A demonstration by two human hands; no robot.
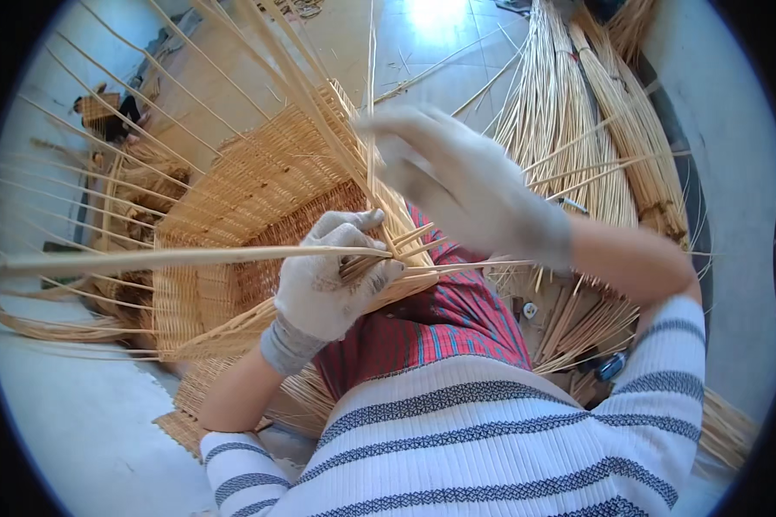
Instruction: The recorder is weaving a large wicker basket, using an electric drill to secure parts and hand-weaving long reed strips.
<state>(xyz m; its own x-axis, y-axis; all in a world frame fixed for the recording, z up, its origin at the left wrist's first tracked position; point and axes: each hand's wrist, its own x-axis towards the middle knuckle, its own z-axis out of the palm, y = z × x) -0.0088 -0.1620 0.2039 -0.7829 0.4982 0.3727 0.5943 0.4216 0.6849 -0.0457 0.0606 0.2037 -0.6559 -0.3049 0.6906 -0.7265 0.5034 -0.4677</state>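
A half-woven wicker basket (259,194) lies tilted across my lap, with long unwoven rods fanning out to the left. My left hand (328,280), in a pale grey glove, is closed on the wicker rods at the basket's near corner. One long thick rod (190,257) runs from that grip toward the left edge. Up and to the right, my right hand (470,185), gloved too, is raised beside the upright rods (353,155) at the corner. Motion blurs its fingers, so whether it holds a rod cannot be made out.
Big bundles of pale rods (560,112) lean at the right, near the wall. Short cut sticks (565,319) and a small dark blue object (610,366) lie on the floor by my right side. Another person (112,116) sits far left with woven work. Brown bundles (151,185) stand behind the basket.
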